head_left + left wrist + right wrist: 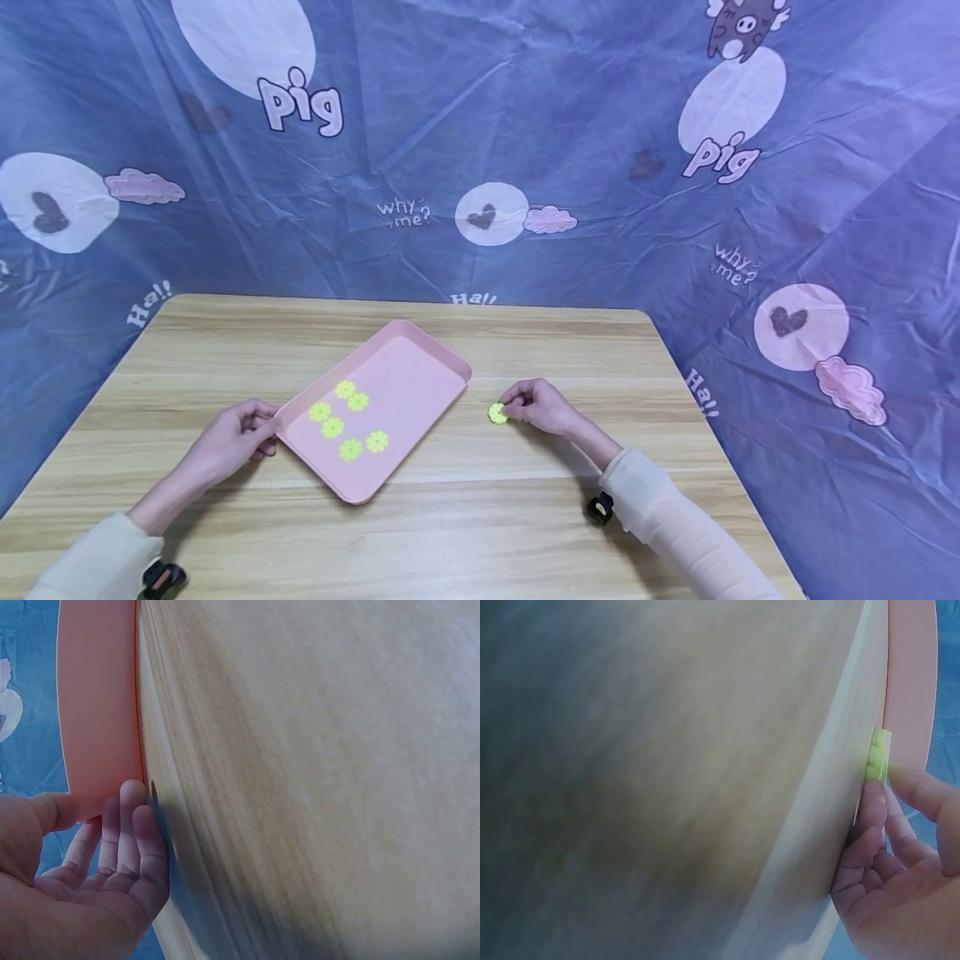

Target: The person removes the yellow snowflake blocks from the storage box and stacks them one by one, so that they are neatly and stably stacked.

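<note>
A shallow pink tray [408, 379] lies at a slant on the table. Several flat yellow-green discs, patterned like lemon slices [350, 450], sit in its left and near part. At the tray's left corner, my left hand [236, 440] pinches the rim; the left wrist view has the thumb on the tray wall [101, 705] and fingertips low against it. To the right of the tray, my right hand [543, 407] pinches one more lemon-slice disc [497, 413] between thumb and fingers. Seen edge-on in the right wrist view, that disc [878, 756] is close to the table surface.
The wood-grain table [480, 542] has rounded far corners. Behind it and along its sides hangs a blue cloth [420, 150] with cartoon prints. Dark devices are strapped at both wrists, one under the right sleeve [600, 508].
</note>
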`<state>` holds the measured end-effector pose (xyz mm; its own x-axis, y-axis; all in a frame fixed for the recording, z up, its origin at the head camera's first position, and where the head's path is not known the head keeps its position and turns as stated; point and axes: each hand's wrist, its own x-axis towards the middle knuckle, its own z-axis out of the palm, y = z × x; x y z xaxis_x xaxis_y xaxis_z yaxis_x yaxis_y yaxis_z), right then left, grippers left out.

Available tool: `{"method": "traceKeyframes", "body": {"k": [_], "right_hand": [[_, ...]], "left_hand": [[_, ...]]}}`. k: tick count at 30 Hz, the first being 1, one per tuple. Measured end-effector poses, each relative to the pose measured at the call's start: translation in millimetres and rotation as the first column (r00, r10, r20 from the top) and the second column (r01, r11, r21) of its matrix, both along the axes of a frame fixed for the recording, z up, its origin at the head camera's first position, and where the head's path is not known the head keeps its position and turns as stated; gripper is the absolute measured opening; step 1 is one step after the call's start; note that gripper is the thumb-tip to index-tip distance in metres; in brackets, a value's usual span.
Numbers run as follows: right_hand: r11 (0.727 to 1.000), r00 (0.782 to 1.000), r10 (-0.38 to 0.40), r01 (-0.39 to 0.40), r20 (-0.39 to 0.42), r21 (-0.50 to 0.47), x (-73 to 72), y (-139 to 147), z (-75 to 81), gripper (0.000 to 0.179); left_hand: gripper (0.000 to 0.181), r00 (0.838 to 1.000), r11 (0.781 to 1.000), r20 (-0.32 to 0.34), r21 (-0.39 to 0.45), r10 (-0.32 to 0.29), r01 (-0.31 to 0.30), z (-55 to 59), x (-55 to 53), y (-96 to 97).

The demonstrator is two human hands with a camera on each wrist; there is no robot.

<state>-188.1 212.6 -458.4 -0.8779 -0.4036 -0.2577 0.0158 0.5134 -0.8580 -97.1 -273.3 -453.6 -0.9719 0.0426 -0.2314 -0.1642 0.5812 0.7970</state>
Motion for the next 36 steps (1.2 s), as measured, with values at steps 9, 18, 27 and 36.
{"method": "traceKeyframes", "body": {"k": [9, 18, 27, 36], "right_hand": [[1.0, 1.0, 0.013, -0.013, 0.001, -0.007, 0.1, 3, -1.7, 0.023], [1.0, 1.0, 0.005, -0.005, -0.009, -0.013, -1.2, 4, 0.0, 0.023], [0.999, 0.991, 0.032, -0.031, -0.131, 0.01, -2.3, -14, 18.7, 0.023], [0.991, 0.959, 0.13, -0.12, -0.251, 0.055, -0.5, -50, 32.6, 0.019]], "left_hand": [[0.035, 1.0, 1.0, 0.0, 0.006, 0.003, -0.003, -2.2, 0.6, 1.1], [0.035, 1.0, 1.0, -0.004, -0.004, 0.009, -0.009, -2.4, 1.7, 3.9], [0.035, 1.0, 1.0, -0.004, -0.009, 0.004, -0.004, -2.9, 3.1, 4.0], [0.034, 1.0, 1.0, -0.005, 0.0, -0.003, 0.003, -5.5, 3.2, 3.5]]}}
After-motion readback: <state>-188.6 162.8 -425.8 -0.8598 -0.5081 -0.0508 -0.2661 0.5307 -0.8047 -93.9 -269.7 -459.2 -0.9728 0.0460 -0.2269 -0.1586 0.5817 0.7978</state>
